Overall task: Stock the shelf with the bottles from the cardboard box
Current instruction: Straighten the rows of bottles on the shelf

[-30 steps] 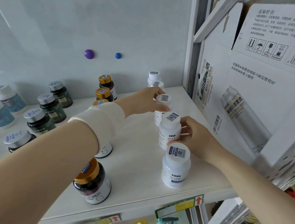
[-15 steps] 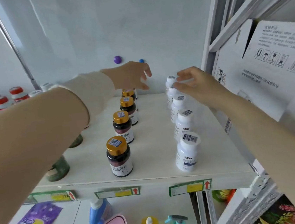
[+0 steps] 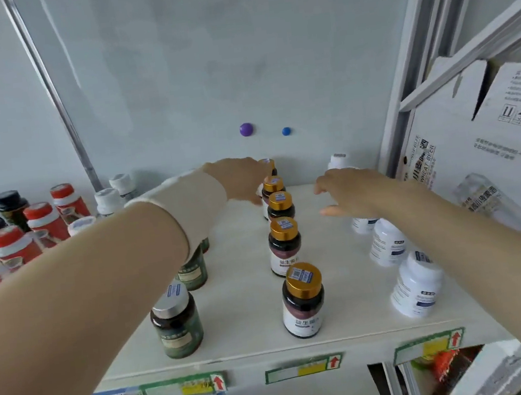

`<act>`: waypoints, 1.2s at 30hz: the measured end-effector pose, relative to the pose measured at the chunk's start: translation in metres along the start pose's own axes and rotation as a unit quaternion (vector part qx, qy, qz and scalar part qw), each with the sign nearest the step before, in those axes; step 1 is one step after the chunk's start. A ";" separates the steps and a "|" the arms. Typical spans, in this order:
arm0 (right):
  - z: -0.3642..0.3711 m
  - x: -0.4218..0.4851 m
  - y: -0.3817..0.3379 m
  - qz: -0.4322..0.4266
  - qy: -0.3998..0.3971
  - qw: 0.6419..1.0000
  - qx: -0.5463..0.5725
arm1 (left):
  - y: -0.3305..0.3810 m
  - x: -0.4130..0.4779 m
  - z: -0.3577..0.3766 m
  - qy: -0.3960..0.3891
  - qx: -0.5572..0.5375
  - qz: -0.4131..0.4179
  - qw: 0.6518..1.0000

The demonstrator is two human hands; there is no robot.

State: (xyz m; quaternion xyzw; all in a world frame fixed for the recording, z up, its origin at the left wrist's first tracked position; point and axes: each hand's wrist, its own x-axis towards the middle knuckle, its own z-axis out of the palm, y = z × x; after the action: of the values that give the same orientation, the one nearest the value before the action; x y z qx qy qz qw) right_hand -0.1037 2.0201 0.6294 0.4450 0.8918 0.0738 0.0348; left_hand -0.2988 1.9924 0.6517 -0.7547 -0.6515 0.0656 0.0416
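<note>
Hovering right of the gold-capped row, the right hand spreads its fingers; left hand at row rear, finger state cannot be told.

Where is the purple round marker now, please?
The purple round marker sits on the back wall in the head view, just left of the blue marker, above the left hand.

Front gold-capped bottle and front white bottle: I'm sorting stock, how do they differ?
The front gold-capped bottle has a dark body and gold cap; the front white bottle has a white body and cap. The gold-capped one heads the middle row, the white one the right row. Both carry a cap sticker.
</note>
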 end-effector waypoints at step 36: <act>0.090 -0.014 -0.049 0.050 0.057 0.818 0.570 | 0.003 0.028 0.057 -0.008 -0.370 -0.011 0.929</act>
State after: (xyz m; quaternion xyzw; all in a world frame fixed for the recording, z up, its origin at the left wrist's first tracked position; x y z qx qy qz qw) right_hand -0.1221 1.9888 0.5329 0.4245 0.7516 -0.4202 -0.2799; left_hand -0.3004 2.0183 0.5937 -0.7091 -0.6378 -0.1740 -0.2453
